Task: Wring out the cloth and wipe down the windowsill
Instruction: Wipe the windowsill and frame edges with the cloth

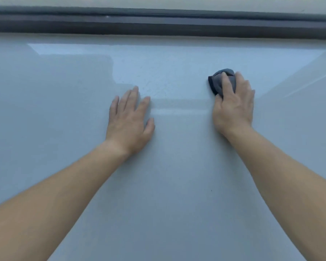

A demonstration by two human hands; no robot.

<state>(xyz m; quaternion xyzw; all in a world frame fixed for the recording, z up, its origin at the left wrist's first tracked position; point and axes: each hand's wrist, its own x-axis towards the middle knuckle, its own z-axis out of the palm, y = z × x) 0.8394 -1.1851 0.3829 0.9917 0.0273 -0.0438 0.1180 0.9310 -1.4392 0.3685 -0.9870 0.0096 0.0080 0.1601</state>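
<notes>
The windowsill (pixel 167 166) is a wide, glossy pale grey surface that fills most of the view. A small bunched dark grey cloth (pixel 217 81) lies on it at the right of centre. My right hand (pixel 233 104) presses down on the cloth, with the fingers curled over its top and most of the cloth hidden beneath them. My left hand (pixel 129 121) rests flat on the sill to the left, fingers spread, holding nothing. A faint damp streak (pixel 179 110) runs across the sill between the two hands.
A dark window frame rail (pixel 158 25) runs along the far edge of the sill, with glass above it. Bright reflections of the window lie across the sill's far half.
</notes>
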